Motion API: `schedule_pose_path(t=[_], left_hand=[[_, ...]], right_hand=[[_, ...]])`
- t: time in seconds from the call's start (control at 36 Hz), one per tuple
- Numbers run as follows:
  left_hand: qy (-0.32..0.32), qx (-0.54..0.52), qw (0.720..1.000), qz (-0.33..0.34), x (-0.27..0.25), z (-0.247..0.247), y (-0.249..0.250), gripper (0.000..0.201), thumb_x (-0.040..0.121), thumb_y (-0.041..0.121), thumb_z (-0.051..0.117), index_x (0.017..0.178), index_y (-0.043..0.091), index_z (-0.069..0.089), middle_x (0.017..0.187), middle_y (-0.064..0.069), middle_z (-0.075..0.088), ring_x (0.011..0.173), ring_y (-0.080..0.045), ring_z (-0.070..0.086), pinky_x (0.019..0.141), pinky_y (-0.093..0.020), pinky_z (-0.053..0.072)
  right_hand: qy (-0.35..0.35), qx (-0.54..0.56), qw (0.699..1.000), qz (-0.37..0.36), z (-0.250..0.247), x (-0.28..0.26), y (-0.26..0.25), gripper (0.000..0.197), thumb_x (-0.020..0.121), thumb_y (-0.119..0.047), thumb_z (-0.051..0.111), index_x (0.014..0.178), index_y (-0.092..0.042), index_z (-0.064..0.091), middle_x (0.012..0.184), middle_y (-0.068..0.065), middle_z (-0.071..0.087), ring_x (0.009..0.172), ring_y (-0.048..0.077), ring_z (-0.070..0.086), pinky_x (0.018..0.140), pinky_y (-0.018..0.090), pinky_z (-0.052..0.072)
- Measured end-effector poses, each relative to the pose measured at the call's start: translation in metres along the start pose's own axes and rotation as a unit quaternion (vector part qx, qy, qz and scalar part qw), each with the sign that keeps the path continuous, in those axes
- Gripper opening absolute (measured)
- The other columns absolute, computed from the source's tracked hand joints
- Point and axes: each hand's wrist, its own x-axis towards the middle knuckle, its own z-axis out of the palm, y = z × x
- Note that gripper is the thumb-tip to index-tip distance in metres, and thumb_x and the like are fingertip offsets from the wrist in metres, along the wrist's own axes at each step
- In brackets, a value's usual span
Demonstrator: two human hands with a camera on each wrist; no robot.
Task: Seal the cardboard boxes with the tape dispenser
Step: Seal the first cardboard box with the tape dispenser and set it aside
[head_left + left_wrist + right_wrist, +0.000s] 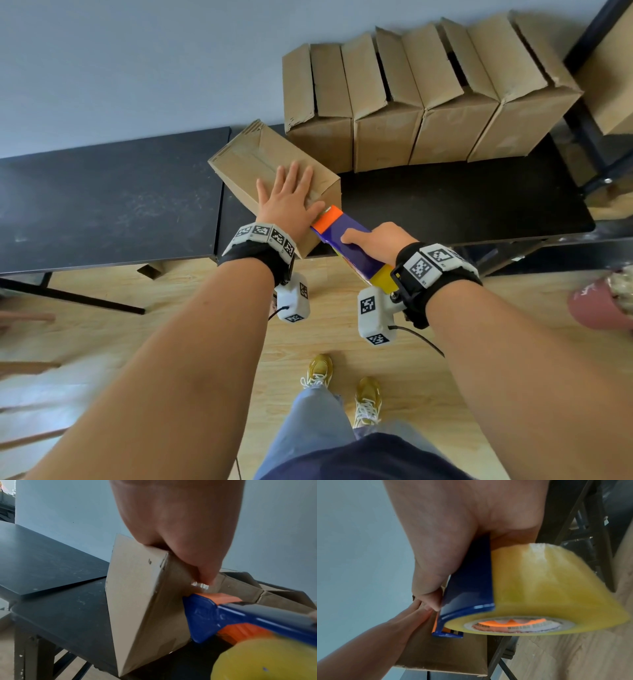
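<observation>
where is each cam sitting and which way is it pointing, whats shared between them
Head: worn on the head, looking forward and down at the black table; shows both forearms, left hand flat on the box, right hand, legs, shoes.
Left wrist: under the left hand, looking along the box; palm shows.
Right wrist: under the right hand, facing the tape roll; both hands show.
Shared: every view shows the tape dispenser and the box.

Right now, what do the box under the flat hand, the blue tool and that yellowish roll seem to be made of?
The box looks like plain brown corrugated cardboard, matte; fluted edges show at its far end. The tape dispenser seems to be hard glossy plastic, blue and orange, with sharp highlights. Its tape roll looks like translucent yellowish film, probably clear packing tape, wound round a printed core.
</observation>
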Motion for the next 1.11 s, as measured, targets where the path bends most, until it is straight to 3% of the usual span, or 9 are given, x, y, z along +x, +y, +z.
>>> schedule_pose_path(t=[0.19,0.31,0.47,0.58,0.72,0.89,0.94,1.03,1.11], left_hand=[[0.012,0.03,0.999,0.01,0.006,0.008,-0.001,0.067,0.1,0.049,0.029,0.154,0.021,-0.001,0.162,-0.006,-0.004,0.148,-0.028,-0.003,0.119,-0.042,0.001],[0.012,0.035,0.999,0.01,0.008,0.01,-0.001,0.067,0.101,0.048,0.027,0.154,0.019,-0.002,0.161,-0.008,-0.004,0.148,-0.028,-0.003,0.119,-0.041,0.002],[0.01,0.027,1.0,0.006,0.014,0.01,-0.004,0.066,0.101,0.046,0.028,0.154,0.02,-0.002,0.161,-0.008,-0.004,0.148,-0.028,-0.004,0.119,-0.041,0.002],[0.01,0.027,1.0,0.004,0.014,0.01,-0.005,0.069,0.1,0.048,0.03,0.154,0.02,-0.003,0.161,-0.008,-0.005,0.148,-0.028,-0.004,0.12,-0.041,0.002],[0.021,0.029,0.999,0.001,0.014,0.012,-0.003,0.071,0.099,0.047,0.033,0.154,0.019,-0.003,0.161,-0.008,-0.005,0.148,-0.028,-0.003,0.121,-0.041,0.003],[0.027,0.032,0.999,-0.009,0.014,0.014,0.0,0.066,0.101,0.041,0.032,0.154,0.021,-0.003,0.161,-0.007,-0.004,0.148,-0.029,-0.002,0.121,-0.043,0.004],[0.027,0.027,0.999,-0.014,0.015,0.015,0.001,0.065,0.101,0.041,0.031,0.154,0.023,-0.003,0.161,-0.007,-0.004,0.148,-0.029,-0.002,0.121,-0.043,0.004],[0.029,0.021,0.999,-0.02,0.013,0.013,0.001,0.065,0.1,0.043,0.029,0.154,0.024,-0.002,0.161,-0.006,-0.004,0.148,-0.029,-0.002,0.12,-0.043,0.004],[0.004,-0.023,1.0,-0.021,0.013,0.008,-0.003,0.066,0.099,0.049,0.026,0.154,0.024,0.0,0.161,-0.003,-0.006,0.148,-0.026,-0.005,0.12,-0.042,0.0]], right_hand=[[0.007,0.022,1.0,-0.003,0.005,0.005,-0.009,0.052,0.085,-0.059,0.058,0.093,-0.009,0.052,0.077,0.004,0.053,0.069,0.018,0.054,0.054,0.026,0.036],[0.014,0.035,0.999,0.001,0.003,0.009,-0.014,0.048,0.084,-0.06,0.059,0.082,-0.012,0.048,0.076,0.003,0.053,0.066,0.016,0.053,0.054,0.026,0.036],[-0.002,0.098,0.995,0.018,-0.003,0.013,-0.021,0.047,0.08,-0.06,0.063,0.082,-0.014,0.053,0.079,0.004,0.06,0.072,0.017,0.059,0.061,0.027,0.044],[-0.029,0.127,0.991,0.032,-0.008,0.011,-0.018,0.044,0.078,-0.061,0.064,0.081,-0.018,0.055,0.09,0.006,0.067,0.083,0.021,0.064,0.073,0.031,0.049],[-0.024,0.062,0.997,0.031,-0.016,0.01,-0.008,0.041,0.081,-0.056,0.066,0.078,-0.017,0.054,0.078,0.002,0.06,0.069,0.015,0.057,0.056,0.026,0.039],[-0.001,0.057,0.996,0.063,-0.018,0.012,0.012,0.046,0.082,-0.057,0.065,0.09,-0.013,0.056,0.079,0.003,0.06,0.071,0.016,0.058,0.056,0.026,0.04],[0.001,0.073,0.996,0.059,-0.017,0.011,0.01,0.044,0.082,-0.056,0.065,0.085,-0.014,0.054,0.078,0.003,0.058,0.07,0.015,0.056,0.056,0.026,0.039],[0.011,0.085,0.995,0.044,-0.016,0.007,0.002,0.042,0.081,-0.057,0.065,0.078,-0.017,0.051,0.079,0.002,0.06,0.072,0.016,0.058,0.06,0.027,0.043],[0.015,0.096,0.995,0.027,-0.017,0.002,-0.006,0.043,0.081,-0.058,0.064,0.083,-0.017,0.055,0.086,0.004,0.063,0.08,0.019,0.062,0.073,0.031,0.048]])
